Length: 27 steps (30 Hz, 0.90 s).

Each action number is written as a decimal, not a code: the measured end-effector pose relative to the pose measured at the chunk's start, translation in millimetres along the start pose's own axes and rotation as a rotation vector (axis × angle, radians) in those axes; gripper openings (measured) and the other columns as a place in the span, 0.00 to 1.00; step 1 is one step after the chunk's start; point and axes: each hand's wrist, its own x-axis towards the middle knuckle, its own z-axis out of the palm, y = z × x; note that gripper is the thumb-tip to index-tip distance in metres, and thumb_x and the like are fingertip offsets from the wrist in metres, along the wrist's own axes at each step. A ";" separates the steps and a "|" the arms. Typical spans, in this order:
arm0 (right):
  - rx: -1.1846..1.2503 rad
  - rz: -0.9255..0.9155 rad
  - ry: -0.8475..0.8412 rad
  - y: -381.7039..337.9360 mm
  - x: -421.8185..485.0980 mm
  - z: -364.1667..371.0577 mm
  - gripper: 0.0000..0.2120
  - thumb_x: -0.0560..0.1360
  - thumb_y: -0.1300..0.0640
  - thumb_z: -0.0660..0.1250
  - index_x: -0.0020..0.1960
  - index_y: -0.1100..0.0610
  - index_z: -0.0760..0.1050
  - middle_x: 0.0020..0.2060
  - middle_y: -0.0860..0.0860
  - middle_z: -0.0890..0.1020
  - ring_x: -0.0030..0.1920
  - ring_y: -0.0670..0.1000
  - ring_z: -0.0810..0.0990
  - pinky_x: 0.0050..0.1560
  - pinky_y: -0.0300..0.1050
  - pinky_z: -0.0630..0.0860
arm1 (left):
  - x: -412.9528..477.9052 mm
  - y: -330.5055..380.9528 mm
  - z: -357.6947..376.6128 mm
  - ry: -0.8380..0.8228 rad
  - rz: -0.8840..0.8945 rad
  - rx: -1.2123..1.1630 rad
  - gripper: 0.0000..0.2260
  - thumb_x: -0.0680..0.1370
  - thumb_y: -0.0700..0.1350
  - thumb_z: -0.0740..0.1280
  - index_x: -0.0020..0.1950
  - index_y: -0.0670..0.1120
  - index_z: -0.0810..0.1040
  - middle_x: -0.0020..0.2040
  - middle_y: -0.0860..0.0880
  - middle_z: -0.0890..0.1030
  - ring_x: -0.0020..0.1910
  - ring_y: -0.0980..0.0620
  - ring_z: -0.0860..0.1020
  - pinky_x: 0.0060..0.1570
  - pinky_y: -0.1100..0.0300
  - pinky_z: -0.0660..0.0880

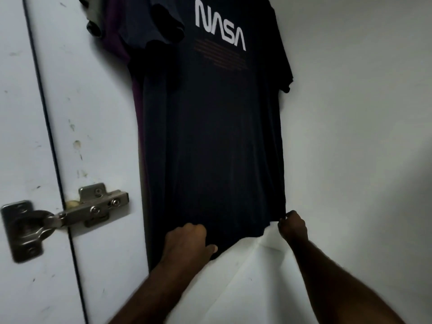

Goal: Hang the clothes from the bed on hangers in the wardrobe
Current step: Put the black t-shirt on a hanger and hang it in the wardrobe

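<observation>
A dark navy T-shirt [215,136] with white NASA lettering hangs inside the white wardrobe, its top out of frame. My left hand [187,242] grips the shirt's bottom hem near its left corner. My right hand [292,226] pinches the hem's right corner. The hem is stretched between both hands. No hanger is visible.
Behind the NASA shirt hang a purple garment [121,50] and a grey-green one [91,17]. The wardrobe's left side panel [98,136] carries a metal hinge [67,213] joined to the open door [21,136]. White wardrobe wall [362,136] fills the right.
</observation>
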 end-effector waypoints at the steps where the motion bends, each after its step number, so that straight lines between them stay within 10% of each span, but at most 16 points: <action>1: 0.022 0.010 0.000 7.3 -12.9 -1.4 0.17 0.79 0.56 0.64 0.65 0.61 0.70 0.59 0.60 0.78 0.60 0.62 0.76 0.54 0.47 0.71 | -4.8 0.4 5.7 0.018 0.002 -0.023 0.15 0.79 0.60 0.62 0.48 0.49 0.76 0.47 0.51 0.79 0.45 0.53 0.77 0.41 0.61 0.70; 9: -0.010 0.046 -0.115 120.8 -119.6 -38.8 0.16 0.77 0.54 0.68 0.61 0.61 0.72 0.49 0.57 0.83 0.57 0.57 0.79 0.50 0.41 0.68 | -45.0 32.2 95.3 -0.125 -0.037 -0.136 0.14 0.78 0.60 0.62 0.54 0.51 0.77 0.55 0.51 0.79 0.56 0.49 0.77 0.52 0.57 0.71; 17: -0.048 -0.036 -0.247 167.3 -234.7 -91.4 0.21 0.75 0.51 0.72 0.63 0.60 0.73 0.61 0.57 0.76 0.60 0.54 0.75 0.57 0.38 0.66 | -130.2 113.1 165.5 -0.213 0.178 -0.476 0.20 0.78 0.59 0.64 0.64 0.49 0.75 0.62 0.50 0.78 0.64 0.50 0.74 0.61 0.59 0.68; 21: -0.461 -0.228 -0.319 179.3 -301.5 -97.6 0.32 0.77 0.36 0.54 0.74 0.55 0.65 0.75 0.56 0.65 0.76 0.54 0.60 0.76 0.50 0.55 | -171.7 126.5 198.5 -0.237 0.281 -0.291 0.37 0.79 0.69 0.43 0.71 0.44 0.72 0.72 0.39 0.70 0.71 0.39 0.69 0.68 0.43 0.63; 27: -0.596 -0.282 -0.186 178.4 -377.2 -107.7 0.39 0.74 0.36 0.37 0.74 0.55 0.65 0.75 0.58 0.64 0.76 0.58 0.59 0.75 0.60 0.53 | -194.1 117.5 203.0 -0.256 0.317 -0.179 0.46 0.70 0.72 0.30 0.78 0.50 0.61 0.78 0.44 0.59 0.77 0.43 0.57 0.73 0.40 0.52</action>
